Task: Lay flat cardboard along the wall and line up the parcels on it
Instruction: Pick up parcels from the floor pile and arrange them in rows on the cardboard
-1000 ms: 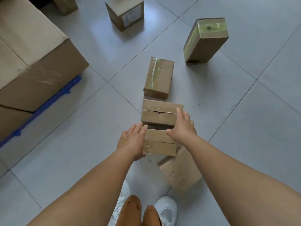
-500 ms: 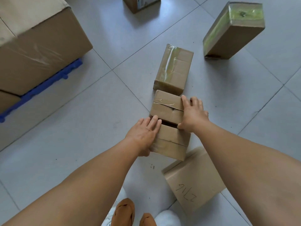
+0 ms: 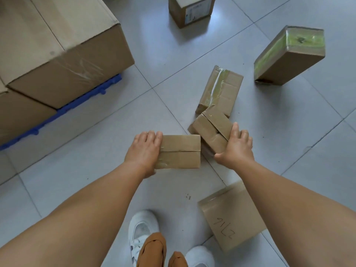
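My left hand (image 3: 143,151) grips the left end of a small brown parcel (image 3: 180,152), held level above the grey floor. Beside it, my right hand (image 3: 237,149) holds a second small parcel (image 3: 212,130), which is tilted and turned. Its far corner overlaps a taped parcel (image 3: 221,89) lying on the tiles behind. A flat parcel with handwritten numbers (image 3: 231,214) lies near my right foot. No flat cardboard sheet or wall shows in view.
Large cartons (image 3: 57,47) stand stacked on a blue pallet (image 3: 63,110) at the left. A parcel with green tape (image 3: 289,56) stands tilted at the far right. Another box with a white label (image 3: 191,9) sits at the top. My white shoes (image 3: 142,232) are at the bottom.
Both hands closed on the two small parcels and lifted them apart. The left parcel moved left. The right parcel tilted and rotated.
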